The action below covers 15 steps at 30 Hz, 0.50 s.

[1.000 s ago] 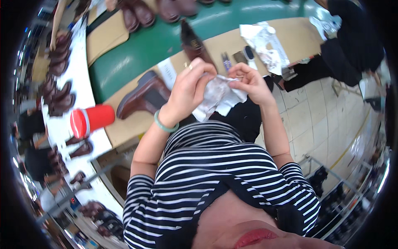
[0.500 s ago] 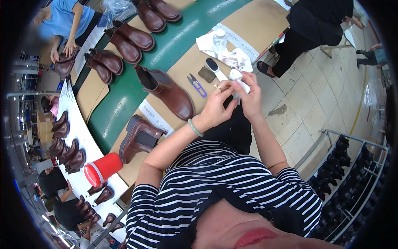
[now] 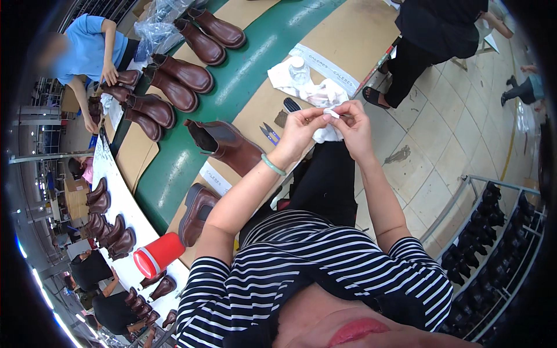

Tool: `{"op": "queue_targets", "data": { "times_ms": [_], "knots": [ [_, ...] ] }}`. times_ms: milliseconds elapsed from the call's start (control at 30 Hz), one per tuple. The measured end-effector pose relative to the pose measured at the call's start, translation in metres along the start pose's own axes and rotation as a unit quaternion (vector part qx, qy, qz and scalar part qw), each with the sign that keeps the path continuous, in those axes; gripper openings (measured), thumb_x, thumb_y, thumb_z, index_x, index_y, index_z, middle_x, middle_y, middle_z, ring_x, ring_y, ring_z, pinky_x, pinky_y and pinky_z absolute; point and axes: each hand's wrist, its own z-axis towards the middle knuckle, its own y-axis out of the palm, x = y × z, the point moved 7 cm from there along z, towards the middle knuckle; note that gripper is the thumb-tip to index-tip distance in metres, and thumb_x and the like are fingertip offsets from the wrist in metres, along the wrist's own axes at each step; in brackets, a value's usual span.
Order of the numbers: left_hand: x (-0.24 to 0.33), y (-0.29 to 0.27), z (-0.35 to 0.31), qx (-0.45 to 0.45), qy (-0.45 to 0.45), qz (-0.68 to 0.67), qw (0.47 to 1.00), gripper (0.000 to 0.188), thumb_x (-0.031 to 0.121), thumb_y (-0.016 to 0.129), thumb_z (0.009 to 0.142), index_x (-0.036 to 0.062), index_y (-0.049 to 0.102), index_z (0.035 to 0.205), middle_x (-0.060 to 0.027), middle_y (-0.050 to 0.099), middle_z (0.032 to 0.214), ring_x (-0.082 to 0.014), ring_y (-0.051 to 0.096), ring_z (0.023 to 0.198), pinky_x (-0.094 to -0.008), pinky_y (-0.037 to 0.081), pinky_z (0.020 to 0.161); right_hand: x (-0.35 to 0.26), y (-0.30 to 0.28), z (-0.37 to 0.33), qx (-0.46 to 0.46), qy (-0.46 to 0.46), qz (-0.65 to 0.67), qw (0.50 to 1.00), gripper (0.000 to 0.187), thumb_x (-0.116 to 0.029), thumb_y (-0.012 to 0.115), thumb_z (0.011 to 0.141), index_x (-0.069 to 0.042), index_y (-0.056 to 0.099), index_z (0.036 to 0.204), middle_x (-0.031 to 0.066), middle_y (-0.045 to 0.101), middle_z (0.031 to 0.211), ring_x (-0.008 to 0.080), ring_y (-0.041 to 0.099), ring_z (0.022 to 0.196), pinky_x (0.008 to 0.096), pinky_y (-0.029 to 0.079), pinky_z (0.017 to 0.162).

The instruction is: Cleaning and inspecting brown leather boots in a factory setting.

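Both hands are raised together past the table's near edge, with a white cloth [image 3: 329,134] pinched between their fingertips and hanging below. My left hand [image 3: 298,134], a green bangle on its wrist, grips one side. My right hand [image 3: 356,130] holds the other. Left of them lie purple-handled thread snips [image 3: 270,134], a dark-bristled brush [image 3: 291,105] partly behind my left hand, and a small brown pad [image 3: 281,119]. A brown ankle boot [image 3: 235,148] stands on the cardboard. Another brown boot [image 3: 199,216] lies on its side, partly covered by my left arm.
A clear bottle [image 3: 298,71] stands on a crumpled white rag [image 3: 325,93] farther along the table. Several brown boots [image 3: 177,90] line the green surface. A red container [image 3: 159,255] is at left, a rack of black footwear [image 3: 473,238] at right. A co-worker in blue [image 3: 96,43] handles boots opposite.
My hands have come closer together and moved slightly up, now covering most of the brush. More cloth hangs below them. The co-worker's hands have spread apart. The whole view has shifted a little.
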Motion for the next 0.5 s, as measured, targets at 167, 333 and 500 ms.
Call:
{"op": "queue_targets", "data": {
  "times_ms": [167, 333, 500],
  "knots": [
    [-0.006, 0.0, 0.02, -0.057, -0.055, -0.08, 0.994, 0.034, 0.017, 0.064, 0.089, -0.0009, 0.053, 0.116, -0.0093, 0.066, 0.094, -0.0129, 0.063, 0.084, -0.0241, 0.051, 0.071, 0.004, -0.011, 0.028, -0.049, -0.047, -0.042, 0.997, 0.022, 0.0, 0.074, 0.069, -0.003, 0.059, 0.085, 0.0102, 0.056, 0.118, 0.023, 0.048, 0.116, 0.0342, 0.041, 0.095],
    [-0.006, -0.057, 0.055, 0.17, 0.035, 0.119, 0.978, 0.059, 0.015, 0.074, 0.074, 0.0014, 0.036, 0.118, -0.0187, 0.056, 0.11, -0.0228, 0.058, 0.099, -0.0326, 0.05, 0.078, 0.035, -0.019, 0.048, -0.02, 0.071, 0.127, 0.989, 0.018, 0.007, 0.067, 0.077, 0.001, 0.057, 0.09, 0.0087, 0.061, 0.096, 0.0134, 0.06, 0.081, 0.0265, 0.051, 0.068],
    [-0.006, -0.082, 0.094, 0.309, 0.175, 0.401, 0.844, 0.09, 0.022, 0.086, 0.058, -0.0023, 0.035, 0.128, -0.0206, 0.048, 0.124, -0.0313, 0.055, 0.106, -0.0391, 0.046, 0.088, 0.038, 0.004, 0.074, 0.002, 0.066, 0.057, 0.996, 0.019, 0.007, 0.068, 0.075, 0.003, 0.062, 0.093, 0.0048, 0.061, 0.08, 0.0108, 0.06, 0.073, 0.0236, 0.048, 0.056]
  ]
}}
